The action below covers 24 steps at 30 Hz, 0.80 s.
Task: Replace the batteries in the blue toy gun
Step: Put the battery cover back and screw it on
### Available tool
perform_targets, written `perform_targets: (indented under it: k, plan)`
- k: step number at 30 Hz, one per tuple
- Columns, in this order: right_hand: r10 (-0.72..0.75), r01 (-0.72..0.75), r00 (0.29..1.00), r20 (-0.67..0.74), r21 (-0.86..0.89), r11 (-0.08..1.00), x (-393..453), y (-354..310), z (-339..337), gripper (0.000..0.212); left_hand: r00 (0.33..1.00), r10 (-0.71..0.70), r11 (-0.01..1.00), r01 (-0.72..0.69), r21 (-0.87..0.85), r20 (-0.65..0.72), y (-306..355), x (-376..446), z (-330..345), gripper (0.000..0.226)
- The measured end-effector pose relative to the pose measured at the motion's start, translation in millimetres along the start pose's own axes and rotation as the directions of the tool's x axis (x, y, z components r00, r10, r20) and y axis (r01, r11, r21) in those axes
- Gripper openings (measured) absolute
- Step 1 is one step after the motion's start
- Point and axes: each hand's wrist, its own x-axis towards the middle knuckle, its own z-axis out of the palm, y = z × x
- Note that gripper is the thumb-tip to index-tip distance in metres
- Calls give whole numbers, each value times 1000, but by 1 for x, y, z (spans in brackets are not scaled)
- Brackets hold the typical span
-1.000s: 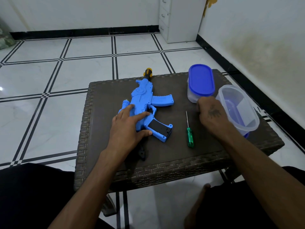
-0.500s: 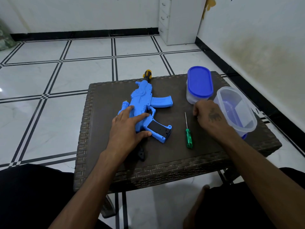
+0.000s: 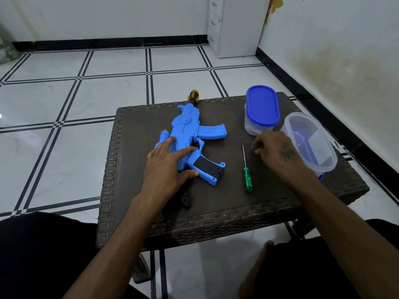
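The blue toy gun (image 3: 190, 130) lies on the brown wicker table (image 3: 226, 214), its muzzle pointing away from me and its black-panelled grip (image 3: 208, 168) toward me. My left hand (image 3: 168, 167) rests flat on the gun's body with fingers spread and thumb beside the grip. A green-handled screwdriver (image 3: 247, 180) lies right of the grip. My right hand (image 3: 274, 149) hovers just right of the screwdriver's tip, its fingertips pinching a tiny metal piece (image 3: 252, 147) that looks like a screw.
A clear container with a blue lid (image 3: 261, 108) stands at the table's far right. An open clear container (image 3: 311, 141) sits tilted on the right edge. A black part (image 3: 186, 199) pokes out below my left wrist. A white drawer cabinet (image 3: 233, 26) stands by the wall.
My right hand has drawn back from the lidded container toward the screwdriver tip, fingers now pinched together. My left hand and the gun stay put.
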Motion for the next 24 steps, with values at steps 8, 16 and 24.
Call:
perform_targets:
  k: [8, 16, 24]
  plan:
    - [18, -19, 997, -71, -2, 1000, 6, -8, 5, 11, 1000, -5, 1000, 5, 0, 13, 2, 0, -3, 66]
    - [-42, 40, 997, -64, -40, 998, 6, -12, 5, 12, 1000, -5, 1000, 5, -2, 11, 0, 0, -1, 66]
    - [42, -31, 993, 114, -98, 995, 9, -21, 1, 15, 1000, -2, 1000, 2, -3, 9, 2, -1, -2, 66]
